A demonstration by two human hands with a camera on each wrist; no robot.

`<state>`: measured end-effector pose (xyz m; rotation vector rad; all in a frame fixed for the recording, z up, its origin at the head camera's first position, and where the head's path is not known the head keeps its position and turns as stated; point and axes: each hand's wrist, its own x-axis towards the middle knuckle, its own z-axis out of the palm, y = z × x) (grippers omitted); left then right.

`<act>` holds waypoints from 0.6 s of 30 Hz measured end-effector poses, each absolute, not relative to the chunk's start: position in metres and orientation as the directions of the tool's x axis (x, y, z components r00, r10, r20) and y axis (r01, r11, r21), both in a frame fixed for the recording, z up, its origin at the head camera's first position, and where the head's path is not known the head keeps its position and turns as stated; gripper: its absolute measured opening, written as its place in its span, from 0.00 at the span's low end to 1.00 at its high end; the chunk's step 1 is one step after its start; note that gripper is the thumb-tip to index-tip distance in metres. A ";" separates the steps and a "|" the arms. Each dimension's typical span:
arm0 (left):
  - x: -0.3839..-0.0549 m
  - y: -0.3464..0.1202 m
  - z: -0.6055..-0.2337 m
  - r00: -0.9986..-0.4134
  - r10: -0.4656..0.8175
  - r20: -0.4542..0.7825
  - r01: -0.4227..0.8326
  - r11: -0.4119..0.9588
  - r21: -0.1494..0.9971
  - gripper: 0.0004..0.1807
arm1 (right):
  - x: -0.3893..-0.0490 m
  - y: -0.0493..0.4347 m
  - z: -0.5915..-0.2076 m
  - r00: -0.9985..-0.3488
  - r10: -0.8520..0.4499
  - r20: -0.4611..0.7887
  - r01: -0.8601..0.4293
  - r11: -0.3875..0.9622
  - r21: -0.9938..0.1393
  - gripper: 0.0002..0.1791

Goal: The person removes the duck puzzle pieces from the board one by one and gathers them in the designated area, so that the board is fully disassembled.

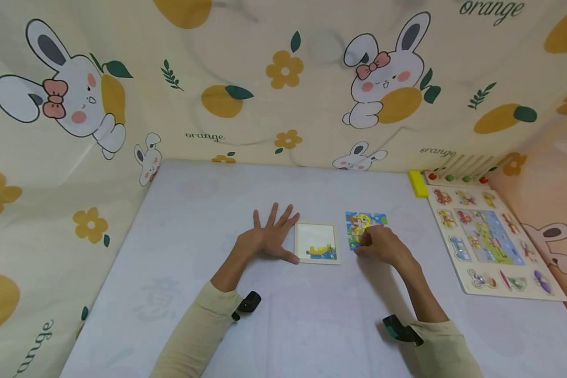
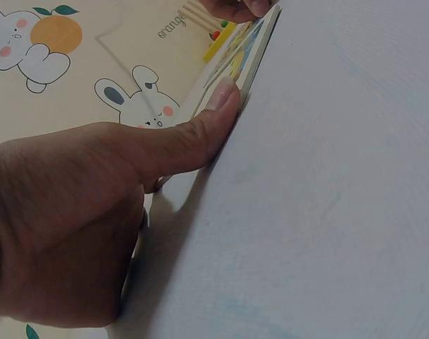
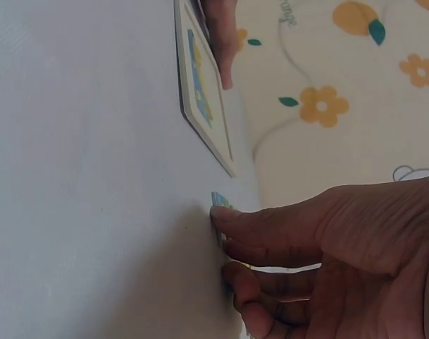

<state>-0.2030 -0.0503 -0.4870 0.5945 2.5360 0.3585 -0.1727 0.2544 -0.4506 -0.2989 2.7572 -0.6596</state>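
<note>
My left hand (image 1: 269,239) lies on the table with fingers spread, its thumb and fingertips against the left side of a square puzzle frame (image 1: 317,223). Several joined blue-and-yellow jigsaw pieces (image 1: 322,253) fill the bottom right of that frame; the remainder of its white base is bare. To the right sits a patch of colourful jigsaw pieces (image 1: 354,223), partly covered by my right hand (image 1: 382,244). In the right wrist view, its thumb and curled fingers pinch a puzzle piece (image 3: 220,200) at the patch's near edge. The fingers hide most of this piece.
A large wooden picture board (image 1: 468,281) with vehicles and toys lies at the right. Behind it are a yellow block (image 1: 418,184) and a rack of thin sticks with red and green beads (image 1: 458,178). Printed cloth (image 1: 245,142) hangs along the table's back edge.
</note>
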 end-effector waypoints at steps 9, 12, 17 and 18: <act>-0.199 -0.049 -0.482 -0.774 0.476 -0.419 0.344 0.870 0.354 0.68 | -0.173 0.256 -0.449 -0.934 -0.264 -0.240 -0.130 0.879 -0.459 0.13; -0.200 -0.050 -0.483 -0.772 0.472 -0.426 0.347 0.874 0.339 0.68 | -0.172 0.256 -0.450 -0.933 -0.262 -0.246 -0.126 0.880 -0.457 0.14; -0.201 -0.050 -0.484 -0.780 0.463 -0.421 0.346 0.879 0.328 0.68 | -0.172 0.255 -0.449 -0.933 -0.253 -0.256 -0.117 0.886 -0.450 0.16; -0.201 -0.051 -0.485 -0.780 0.463 -0.421 0.346 0.879 0.327 0.68 | -0.172 0.255 -0.448 -0.933 -0.251 -0.259 -0.114 0.886 -0.449 0.16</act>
